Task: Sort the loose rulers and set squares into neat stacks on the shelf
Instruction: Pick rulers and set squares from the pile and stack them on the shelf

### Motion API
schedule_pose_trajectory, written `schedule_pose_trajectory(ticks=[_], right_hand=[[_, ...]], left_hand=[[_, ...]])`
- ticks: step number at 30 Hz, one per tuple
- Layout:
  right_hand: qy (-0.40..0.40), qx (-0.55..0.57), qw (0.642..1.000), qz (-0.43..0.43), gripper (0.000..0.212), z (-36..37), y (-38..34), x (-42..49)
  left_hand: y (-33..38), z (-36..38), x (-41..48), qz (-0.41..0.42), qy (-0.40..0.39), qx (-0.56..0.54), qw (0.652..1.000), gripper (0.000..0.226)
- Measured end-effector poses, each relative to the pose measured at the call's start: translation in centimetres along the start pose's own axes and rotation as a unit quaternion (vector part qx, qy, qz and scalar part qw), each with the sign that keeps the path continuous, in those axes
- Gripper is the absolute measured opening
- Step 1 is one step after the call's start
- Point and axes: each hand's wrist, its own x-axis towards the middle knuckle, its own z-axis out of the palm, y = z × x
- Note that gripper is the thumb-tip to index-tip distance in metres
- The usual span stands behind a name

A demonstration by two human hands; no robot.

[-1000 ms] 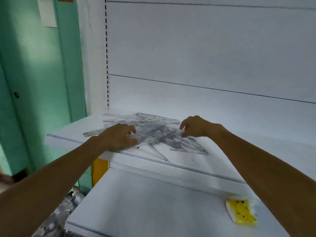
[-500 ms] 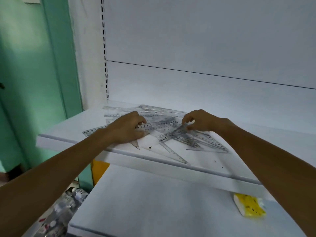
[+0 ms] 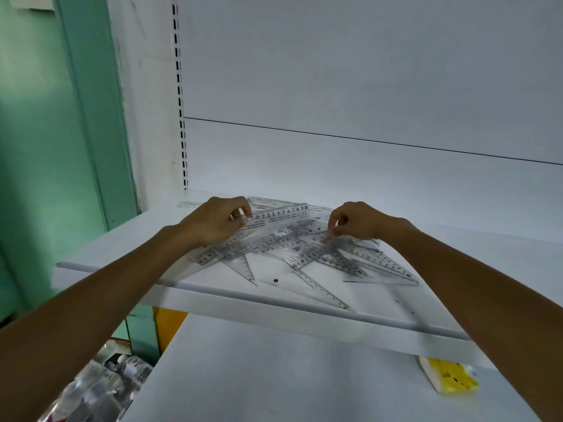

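The left hand (image 3: 213, 223) had its fingers clamped on a ruler (image 3: 280, 216) at the pile's (image 3: 304, 254) 10 o'clock; the right hand (image 3: 359, 220) pinched the pile at 2 o'clock.

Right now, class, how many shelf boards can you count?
2. The upper shelf holds the pile of rulers; the lower shelf, beneath it, holds a yellow packet. Others may lie out of view.
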Motion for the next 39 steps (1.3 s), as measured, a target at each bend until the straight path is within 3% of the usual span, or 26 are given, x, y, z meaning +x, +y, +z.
schedule_pose_trajectory(ticks=[5,10,13,17,25,31,39], right_hand=[[0.025,0.044,0.999,0.017,0.014,-0.2,0.5,-0.1],[0.053,0.241,0.968,0.054,0.014,-0.8,1.0,-0.9],[0.116,0.276,0.952,0.068,0.012,-1.2,2.0,-1.9],[0.225,0.355,0.899,0.121,0.019,-1.4,4.7,-4.2],[0.307,0.304,0.875,0.221,0.007,-3.4,11.9,-12.5],[0.296,0.194,0.894,0.275,0.013,-5.1,18.2,-20.1],[0.317,0.183,0.880,0.301,0.018,-9.4,27.8,-30.9]], left_hand=[[-0.3,-0.3,0.6,-0.008,0.023,0.013,1.000,0.012],[0.6,-0.3,1.6,0.028,0.040,0.016,0.999,0.018],[1.4,0.3,2.5,0.058,0.033,0.029,0.997,0.031],[3.2,1.9,4.5,0.093,0.028,0.041,0.994,0.034],[11.5,7.0,7.8,0.160,-0.016,0.028,0.987,0.035],[20.3,12.5,8.9,0.164,-0.029,-0.036,0.985,0.034],[32.7,21.0,9.0,0.183,-0.046,-0.058,0.980,0.033]])
